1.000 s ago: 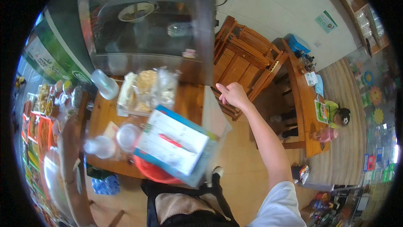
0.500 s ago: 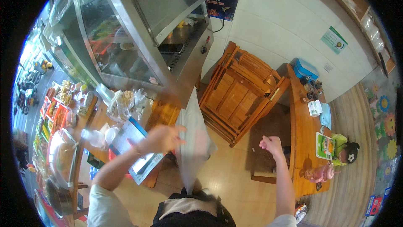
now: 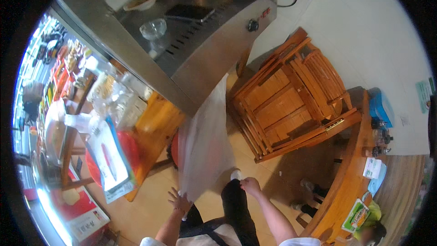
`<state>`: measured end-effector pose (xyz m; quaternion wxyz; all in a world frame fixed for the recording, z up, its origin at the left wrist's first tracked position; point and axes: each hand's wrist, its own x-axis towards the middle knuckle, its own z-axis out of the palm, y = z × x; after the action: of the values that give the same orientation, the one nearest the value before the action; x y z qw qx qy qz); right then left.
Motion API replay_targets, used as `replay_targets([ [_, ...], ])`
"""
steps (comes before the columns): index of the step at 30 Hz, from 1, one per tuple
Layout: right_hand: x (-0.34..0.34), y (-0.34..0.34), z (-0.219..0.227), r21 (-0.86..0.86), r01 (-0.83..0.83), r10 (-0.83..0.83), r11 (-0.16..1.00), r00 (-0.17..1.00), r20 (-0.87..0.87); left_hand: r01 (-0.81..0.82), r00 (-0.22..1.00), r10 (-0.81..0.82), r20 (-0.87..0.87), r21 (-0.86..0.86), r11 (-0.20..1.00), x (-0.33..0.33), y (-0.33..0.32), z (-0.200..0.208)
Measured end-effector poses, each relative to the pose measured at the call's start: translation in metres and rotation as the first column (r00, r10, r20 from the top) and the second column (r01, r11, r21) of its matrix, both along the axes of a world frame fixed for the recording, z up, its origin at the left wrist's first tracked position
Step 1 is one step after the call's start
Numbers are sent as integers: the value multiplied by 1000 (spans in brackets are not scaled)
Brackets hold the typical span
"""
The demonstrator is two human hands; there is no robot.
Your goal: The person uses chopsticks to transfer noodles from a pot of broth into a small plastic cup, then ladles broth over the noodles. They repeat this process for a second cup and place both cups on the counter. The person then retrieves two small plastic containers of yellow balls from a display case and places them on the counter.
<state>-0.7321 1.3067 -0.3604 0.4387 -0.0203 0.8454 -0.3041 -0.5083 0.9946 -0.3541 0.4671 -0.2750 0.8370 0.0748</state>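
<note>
My left hand point(image 3: 180, 201) is open, its fingers spread, beside the lower part of a translucent plastic sheet point(image 3: 205, 146). Whether the fingertips touch the sheet I cannot tell. The sheet hangs below the corner of a metal display cabinet point(image 3: 214, 64), and a red round shape shows behind it. My right hand point(image 3: 251, 186) is in front of my dark trouser leg point(image 3: 236, 205), fingers curled in, with nothing visible in them. To my left, a clipboard with a paper and a red pen point(image 3: 108, 157) sticks out past the edge of a wooden table point(image 3: 157, 123).
Folded wooden chairs point(image 3: 291, 105) lean at the wall ahead. At right, a person point(image 3: 373, 218) sits by a wooden counter point(image 3: 337, 191) with a tablet point(image 3: 356, 215). Bagged food point(image 3: 118, 98) and a red stool point(image 3: 132, 148) are on the left. A phone point(image 3: 189, 12) lies inside the cabinet.
The view has moved closer to the cabinet and chairs, which loom larger. Both my hands have come lower and nearer my body; the left fingers are now spread beside the sheet.
</note>
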Motion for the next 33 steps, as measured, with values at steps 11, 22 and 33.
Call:
replay_targets([
  [11, -117, 47, 62, 104, 235, -225, 966, 969, -99, -223, 892, 304, -334, 260, 940, -145, -16, 116],
  [22, -528, -242, 337, -653, -111, -503, 749, 546, -670, 193, -273, 732, -624, 710, 677, -539, -46, 391],
  [33, -720, -410, 296, -591, -190, -486, 784, 405, -774, -109, -250, 681, -688, 719, 687, -743, -167, 350],
])
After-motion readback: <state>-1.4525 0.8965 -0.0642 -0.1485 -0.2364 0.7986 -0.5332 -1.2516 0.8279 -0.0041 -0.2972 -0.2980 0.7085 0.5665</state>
